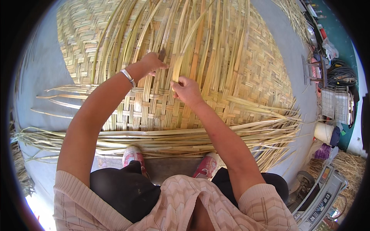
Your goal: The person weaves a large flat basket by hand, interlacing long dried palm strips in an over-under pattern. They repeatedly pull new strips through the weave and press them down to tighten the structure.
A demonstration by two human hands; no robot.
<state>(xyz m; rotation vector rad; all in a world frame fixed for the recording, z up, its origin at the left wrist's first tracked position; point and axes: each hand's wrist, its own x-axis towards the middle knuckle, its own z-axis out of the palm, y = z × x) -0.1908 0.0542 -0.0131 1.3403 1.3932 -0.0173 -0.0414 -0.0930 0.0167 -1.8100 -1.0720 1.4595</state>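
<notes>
A large mat of woven pale-yellow split strips [266,65] lies on the floor before me, with many long loose strips [119,42] running lengthwise over it. My right hand [187,90] is closed in a pinch on the lower end of one flat strip [177,69], which bends up and away. Just left of it, my left hand [153,63] reaches over the strips, fingers pointing right. A small dark flat piece [162,54] juts from its fingers; its exact kind is unclear. Below both hands, the crossing strips form an open lattice [144,111].
A thick bundle of loose strips [165,140] lies crosswise between the mat and my shoes [133,156]. To the right stand a white bucket [323,132], coiled dark cable [341,73] and a grey vehicle [322,196]. More straw-like strips [350,169] are heaped behind it.
</notes>
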